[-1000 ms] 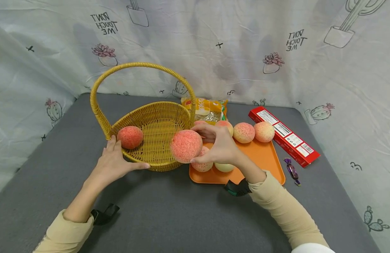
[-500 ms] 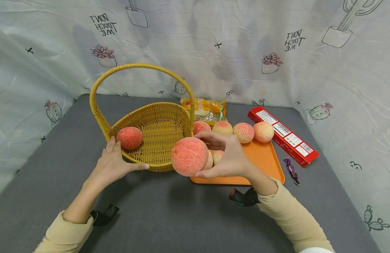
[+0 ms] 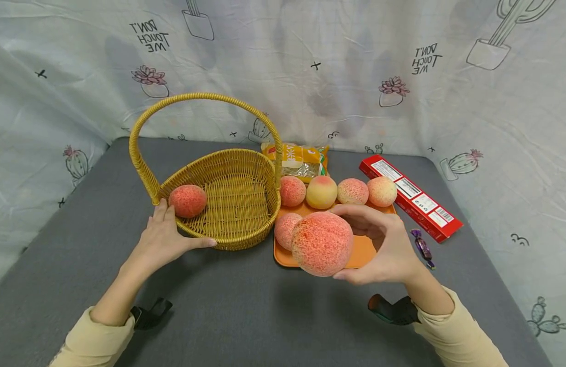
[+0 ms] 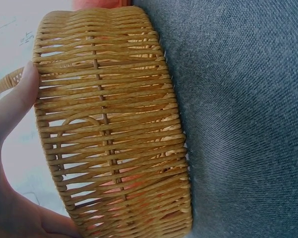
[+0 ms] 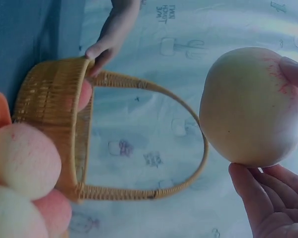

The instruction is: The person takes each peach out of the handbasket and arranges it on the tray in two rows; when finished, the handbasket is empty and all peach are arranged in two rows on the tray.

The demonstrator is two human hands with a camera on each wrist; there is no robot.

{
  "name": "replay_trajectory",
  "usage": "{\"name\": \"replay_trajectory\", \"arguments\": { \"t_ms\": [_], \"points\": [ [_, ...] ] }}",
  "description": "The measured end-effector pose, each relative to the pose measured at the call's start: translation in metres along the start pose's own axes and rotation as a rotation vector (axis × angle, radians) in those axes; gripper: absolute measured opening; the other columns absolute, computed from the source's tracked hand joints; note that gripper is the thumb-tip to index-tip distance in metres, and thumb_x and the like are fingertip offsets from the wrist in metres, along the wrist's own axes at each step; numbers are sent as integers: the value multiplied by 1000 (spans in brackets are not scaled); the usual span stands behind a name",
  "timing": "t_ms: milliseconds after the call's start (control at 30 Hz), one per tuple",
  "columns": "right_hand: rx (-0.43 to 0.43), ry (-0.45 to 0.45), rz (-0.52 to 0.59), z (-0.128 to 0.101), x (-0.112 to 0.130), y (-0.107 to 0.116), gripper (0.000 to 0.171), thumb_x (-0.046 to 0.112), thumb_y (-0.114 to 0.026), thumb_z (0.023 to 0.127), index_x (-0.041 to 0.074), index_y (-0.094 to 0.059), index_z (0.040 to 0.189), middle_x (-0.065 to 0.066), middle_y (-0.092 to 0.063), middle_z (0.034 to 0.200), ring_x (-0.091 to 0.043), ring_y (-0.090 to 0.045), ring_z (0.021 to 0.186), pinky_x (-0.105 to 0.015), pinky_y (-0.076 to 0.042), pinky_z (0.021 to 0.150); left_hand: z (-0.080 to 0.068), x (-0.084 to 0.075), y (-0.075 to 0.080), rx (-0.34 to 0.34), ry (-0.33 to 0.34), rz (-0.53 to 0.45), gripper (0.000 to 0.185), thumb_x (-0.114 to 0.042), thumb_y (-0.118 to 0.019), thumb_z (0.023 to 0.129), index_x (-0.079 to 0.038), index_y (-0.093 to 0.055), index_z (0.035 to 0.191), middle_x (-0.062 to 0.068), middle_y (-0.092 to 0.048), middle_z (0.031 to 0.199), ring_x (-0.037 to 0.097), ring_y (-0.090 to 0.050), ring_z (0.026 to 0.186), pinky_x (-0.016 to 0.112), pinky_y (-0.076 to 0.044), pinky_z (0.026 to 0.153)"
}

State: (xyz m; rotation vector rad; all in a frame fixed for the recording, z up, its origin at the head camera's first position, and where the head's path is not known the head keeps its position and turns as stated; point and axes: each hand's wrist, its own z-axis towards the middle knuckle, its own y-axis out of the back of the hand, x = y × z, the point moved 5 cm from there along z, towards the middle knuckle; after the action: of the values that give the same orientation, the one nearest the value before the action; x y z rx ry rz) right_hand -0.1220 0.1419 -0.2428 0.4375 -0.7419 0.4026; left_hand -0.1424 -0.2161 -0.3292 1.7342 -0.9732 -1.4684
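- A large peach [image 3: 322,243] is held clear of the bench [image 3: 246,311] by the right hand [image 3: 384,247]; the fingers [image 3: 356,211] are curled over its top and the thumb is set under it, so the fruit is gripped on two sides, at the near edge of the orange tray [image 3: 363,247].
- The near wall of the wicker basket [image 3: 228,193] is steadied by the left hand [image 3: 165,237]; the fingers are laid nearly straight along the weave with the thumb spread along the base, and nothing is grasped.
- One peach in the basket [image 3: 188,200] is seen at the left rim, just beyond the left fingertips.
- Five further peaches [image 3: 322,191] are seen on the tray, with a snack bag [image 3: 298,158], a red box [image 3: 409,196] and a wrapped sweet [image 3: 422,247] lying beyond and to the right.
- Judgement on the step in hand: the fruit is probably best carried level with the same two-sided grip, passed under the handle [image 3: 205,97], and lowered onto the open weave while the basket is kept braced.
- Compared with the earlier frame, the held peach has been drawn from beside the basket rim towards the viewer and to the right; the left hand has stayed in place.
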Motion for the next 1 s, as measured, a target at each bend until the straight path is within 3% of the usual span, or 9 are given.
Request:
{"name": "replay_trajectory", "arguments": {
  "t_ms": [100,233,400,533,767,900,1000],
  "points": [
    [-21,5,1,-10,2,9,70,14,-90,67,-17,-55,119,-11,-65,117,-18,-67,100,-28,-53,86,0,0,-1,5,-4,-5,137,-63,-78,69,19,0,146,41,7,151,65,-4,133,74,-15,102],
    [-70,-57,-23,-26,-3,23,69,5,-90,64,-19,-55,118,-11,-66,117,-17,-66,101,-27,-53,87,0,0,-3,15,-4,-2,136,-63,-78,70,20,-1,146,41,7,152,64,-3,134,73,-14,103],
    [-145,-162,-57,-45,-15,43,70,-20,-83,54,-17,-56,119,-10,-67,114,-17,-67,101,-26,-52,86,1,3,-3,19,7,16,138,-65,-77,70,19,1,146,42,7,150,66,-5,133,75,-17,100],
    [-230,-282,-124,-55,-27,59,70,-27,-75,52,-13,-60,119,-6,-70,111,-13,-68,99,-23,-52,84,1,3,-2,21,6,14,138,-65,-77,70,18,3,146,43,8,150,65,-4,133,75,-16,100],
    [-309,-591,-339,-72,-61,83,60,-14,-82,64,-11,-59,120,14,-68,106,1,-66,96,-16,-51,82,2,4,-3,20,8,2,139,-65,-77,69,16,5,147,41,8,151,63,-1,135,73,-13,103],
    [-303,-738,-413,-82,-82,92,60,-1,-85,70,-10,-57,123,-2,-68,111,7,-62,95,-14,-49,82,2,5,-3,19,5,5,139,-65,-77,70,16,5,147,42,7,151,63,-1,135,74,-12,103],
    [-271,-806,-476,-88,-93,94,62,6,-87,71,-8,-58,123,-19,-65,115,3,-62,97,-13,-49,82,2,5,-3,19,0,8,138,-65,-77,70,16,5,147,42,7,151,63,0,135,74,-12,103]
  ]
}}
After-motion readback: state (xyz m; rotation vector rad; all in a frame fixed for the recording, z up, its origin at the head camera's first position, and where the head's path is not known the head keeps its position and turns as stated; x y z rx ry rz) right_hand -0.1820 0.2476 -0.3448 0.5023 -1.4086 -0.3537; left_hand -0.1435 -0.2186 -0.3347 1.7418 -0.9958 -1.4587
